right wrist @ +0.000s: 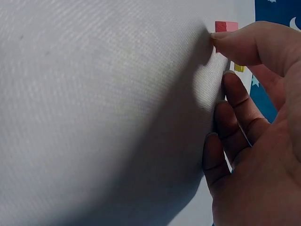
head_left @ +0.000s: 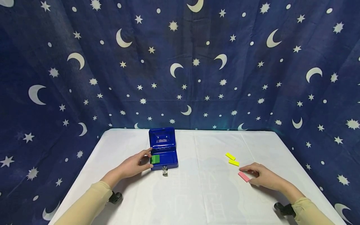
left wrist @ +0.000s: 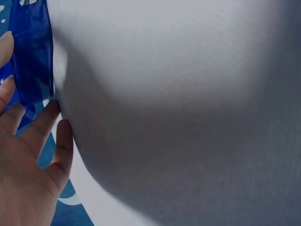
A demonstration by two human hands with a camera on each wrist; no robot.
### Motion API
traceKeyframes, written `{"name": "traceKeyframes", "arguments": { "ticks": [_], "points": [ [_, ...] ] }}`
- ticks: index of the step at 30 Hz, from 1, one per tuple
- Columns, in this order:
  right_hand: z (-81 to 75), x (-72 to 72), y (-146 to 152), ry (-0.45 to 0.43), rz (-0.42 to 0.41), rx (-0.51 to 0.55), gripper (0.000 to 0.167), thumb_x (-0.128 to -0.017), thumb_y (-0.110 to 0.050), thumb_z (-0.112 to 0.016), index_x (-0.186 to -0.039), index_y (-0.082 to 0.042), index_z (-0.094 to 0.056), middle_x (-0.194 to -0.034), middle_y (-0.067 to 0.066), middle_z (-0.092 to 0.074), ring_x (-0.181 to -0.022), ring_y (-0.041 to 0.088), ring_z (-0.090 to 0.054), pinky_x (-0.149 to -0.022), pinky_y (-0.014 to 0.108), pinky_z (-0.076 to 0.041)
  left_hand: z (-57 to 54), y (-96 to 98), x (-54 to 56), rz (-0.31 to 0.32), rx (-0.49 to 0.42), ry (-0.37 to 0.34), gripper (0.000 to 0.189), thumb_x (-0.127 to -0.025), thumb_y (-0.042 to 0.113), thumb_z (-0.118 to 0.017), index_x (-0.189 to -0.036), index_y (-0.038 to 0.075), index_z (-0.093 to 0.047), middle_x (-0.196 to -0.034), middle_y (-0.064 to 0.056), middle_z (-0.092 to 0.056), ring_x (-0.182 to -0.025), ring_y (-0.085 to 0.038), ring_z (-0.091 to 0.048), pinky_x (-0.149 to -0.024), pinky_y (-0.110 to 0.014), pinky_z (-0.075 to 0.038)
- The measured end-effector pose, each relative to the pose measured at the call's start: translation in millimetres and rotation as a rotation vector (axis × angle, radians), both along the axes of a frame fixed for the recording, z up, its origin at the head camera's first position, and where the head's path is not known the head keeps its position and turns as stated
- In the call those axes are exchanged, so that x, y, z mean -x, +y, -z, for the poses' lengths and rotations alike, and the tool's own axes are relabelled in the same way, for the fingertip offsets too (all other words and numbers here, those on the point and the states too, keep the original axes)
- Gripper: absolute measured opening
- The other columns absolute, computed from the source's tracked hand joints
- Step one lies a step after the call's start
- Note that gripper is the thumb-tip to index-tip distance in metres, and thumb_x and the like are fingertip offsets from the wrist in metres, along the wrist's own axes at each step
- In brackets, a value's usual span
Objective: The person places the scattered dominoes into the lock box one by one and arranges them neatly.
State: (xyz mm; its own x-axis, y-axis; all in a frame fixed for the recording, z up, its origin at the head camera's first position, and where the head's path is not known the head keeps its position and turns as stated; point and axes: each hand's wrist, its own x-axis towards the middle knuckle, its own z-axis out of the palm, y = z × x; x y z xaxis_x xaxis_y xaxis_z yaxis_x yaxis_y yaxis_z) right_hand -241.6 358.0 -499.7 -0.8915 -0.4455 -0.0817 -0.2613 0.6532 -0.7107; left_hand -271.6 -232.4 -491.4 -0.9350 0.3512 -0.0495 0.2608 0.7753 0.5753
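A blue metal cash box (head_left: 168, 160) stands with its lid raised, green blocks (head_left: 155, 159) lying in its left end. My left hand (head_left: 134, 163) is at the box's left side, forefinger near the hinge and thumb at the front corner. In the left wrist view its other fingers spread loosely beside the blue box (left wrist: 35, 56). On the cloth at the right lies a pink block (head_left: 243, 176). My right hand (head_left: 264, 177) spans it, thumb at the near end and forefinger tip close to the far end. The right wrist view shows the thumb overlapping the pink block (right wrist: 226, 26).
Two yellow blocks (head_left: 233, 162) lie just beyond the right hand. A metal latch (head_left: 165, 171) hangs at the box's front. White cloth (head_left: 197, 193) covers the table, and a dark blue curtain (head_left: 180, 62) with moons and stars surrounds it.
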Motion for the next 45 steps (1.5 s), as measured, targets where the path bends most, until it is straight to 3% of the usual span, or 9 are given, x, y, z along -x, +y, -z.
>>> {"name": "traceKeyframes", "arguments": {
  "ticks": [10, 33, 45],
  "points": [
    [1.0, -3.0, -1.9, -0.016, 0.040, -0.019, 0.047, -0.082, -0.014, -0.081, -0.127, -0.014, -0.070, -0.108, 0.005, -0.058, -0.090, 0.016, -0.045, -0.071, 0.025, -0.040, -1.0, -0.3, 1.4, 0.017, 0.003, 0.012, 0.047, -0.093, 0.056, -0.068, -0.126, 0.025, -0.055, -0.163, 0.004, -0.033, -0.138, -0.026, -0.049, -0.105, -0.054, -0.043],
    [6.7, -6.3, -4.7, 0.092, 0.100, -0.074, 0.048, -0.079, -0.037, -0.088, -0.119, -0.020, -0.070, -0.119, -0.002, -0.061, -0.107, 0.011, -0.054, -0.090, 0.025, -0.048, -1.2, -0.3, 1.1, 0.005, -0.006, 0.009, 0.044, -0.092, 0.053, -0.070, -0.123, 0.025, -0.055, -0.163, 0.006, -0.033, -0.138, -0.024, -0.049, -0.107, -0.053, -0.042],
    [7.9, -2.2, 0.9, 0.035, 0.103, -0.072, 0.049, -0.081, -0.039, -0.086, -0.125, -0.023, -0.070, -0.122, -0.001, -0.062, -0.110, 0.013, -0.051, -0.090, 0.026, -0.047, -1.1, -0.2, 0.9, 0.016, 0.005, 0.020, 0.042, -0.094, 0.052, -0.069, -0.122, 0.024, -0.054, -0.163, 0.003, -0.033, -0.139, -0.026, -0.048, -0.107, -0.055, -0.041]
  ]
}}
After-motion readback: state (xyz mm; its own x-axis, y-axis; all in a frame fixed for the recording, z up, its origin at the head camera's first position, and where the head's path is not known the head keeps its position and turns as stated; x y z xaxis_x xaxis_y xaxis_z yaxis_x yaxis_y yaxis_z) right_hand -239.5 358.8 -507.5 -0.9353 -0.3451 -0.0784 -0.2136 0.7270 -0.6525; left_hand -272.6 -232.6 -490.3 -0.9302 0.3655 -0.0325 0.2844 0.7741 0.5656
